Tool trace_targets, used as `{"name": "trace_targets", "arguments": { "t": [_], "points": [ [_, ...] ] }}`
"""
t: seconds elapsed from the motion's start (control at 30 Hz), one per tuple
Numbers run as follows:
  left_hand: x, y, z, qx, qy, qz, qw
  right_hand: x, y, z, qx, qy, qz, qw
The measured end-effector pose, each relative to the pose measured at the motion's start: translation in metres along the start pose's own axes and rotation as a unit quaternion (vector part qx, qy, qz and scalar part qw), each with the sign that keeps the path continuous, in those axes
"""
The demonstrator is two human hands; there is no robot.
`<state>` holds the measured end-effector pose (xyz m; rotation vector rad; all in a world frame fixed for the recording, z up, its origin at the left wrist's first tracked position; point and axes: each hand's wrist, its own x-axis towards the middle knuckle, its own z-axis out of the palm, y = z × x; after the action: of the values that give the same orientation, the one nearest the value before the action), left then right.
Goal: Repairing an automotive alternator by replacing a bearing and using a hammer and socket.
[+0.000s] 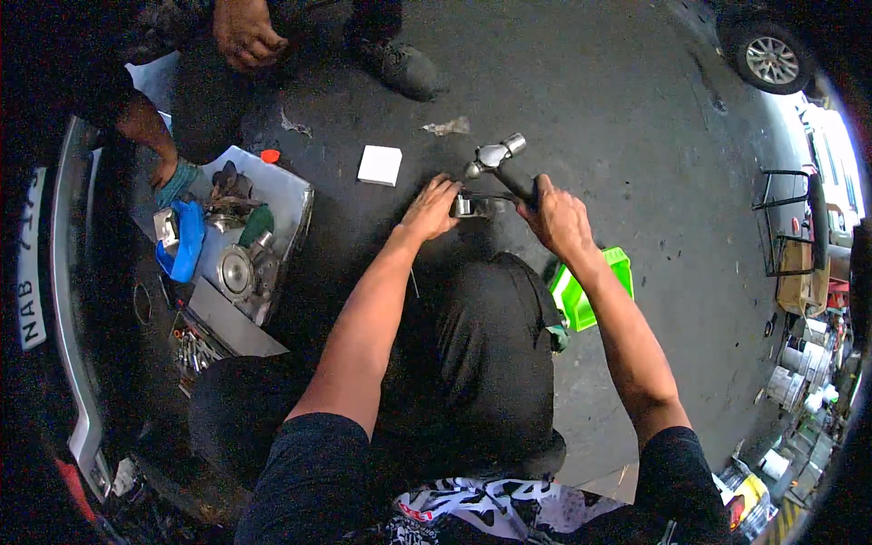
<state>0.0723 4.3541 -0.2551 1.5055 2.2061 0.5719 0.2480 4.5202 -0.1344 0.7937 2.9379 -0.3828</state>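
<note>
Gripping the hammer (514, 180) by its dark handle, the right hand (561, 221) is closed, thumb laid along the top side. Handle's long axis runs obliquely from this hand, away from the wearer and leftward; the silver head sits at the far end, set crosswise to the handle. Left hand (431, 211) is at the left end of a small metal part (466, 207), fingers on the far side, thumb on the near side; cannot tell whether it is closed firmly on the part or only steadying it. Part lies between the two hands, just beyond the wearer's knee, its longer dimension roughly left to right; left hand is the nearer. Key relation: hammer head is on the far side of the part, apart from it in the view and slightly to the right of its bright end; height above it cannot be judged from this angle. Surroundings: white box (380, 165) on the floor, beyond the left hand; bright green tray (625, 265) partly behind the right forearm; metal tray (302, 202) with assorted parts to the left, a co-worker's hand (164, 171) near its edge.
</note>
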Motion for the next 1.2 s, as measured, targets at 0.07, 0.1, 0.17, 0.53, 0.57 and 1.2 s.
{"name": "trace_targets", "arguments": {
  "t": [0.07,0.1,0.17,0.53,0.57,1.2],
  "points": [
    [0.005,-0.001,-0.003,0.014,-0.040,0.008,0.999,0.001,0.003,0.003,0.011,0.074,-0.039,0.996],
    [0.008,-0.001,-0.004,0.026,-0.056,0.005,0.998,0.002,0.007,0.006,0.020,0.100,-0.063,0.993],
    [0.015,0.006,-0.003,0.082,-0.021,0.022,0.996,0.004,0.015,0.011,-0.012,0.010,0.042,0.999],
    [0.028,0.018,0.030,0.067,0.046,-0.027,0.996,-0.032,0.012,-0.047,0.056,0.116,-0.021,0.991],
    [0.028,0.017,0.029,0.050,0.044,-0.025,0.997,-0.042,0.012,-0.057,0.078,0.130,-0.037,0.988],
    [0.035,0.025,0.017,0.056,0.022,-0.044,0.997,-0.015,-0.049,-0.194,0.233,0.345,-0.087,0.905]
  ]
}}
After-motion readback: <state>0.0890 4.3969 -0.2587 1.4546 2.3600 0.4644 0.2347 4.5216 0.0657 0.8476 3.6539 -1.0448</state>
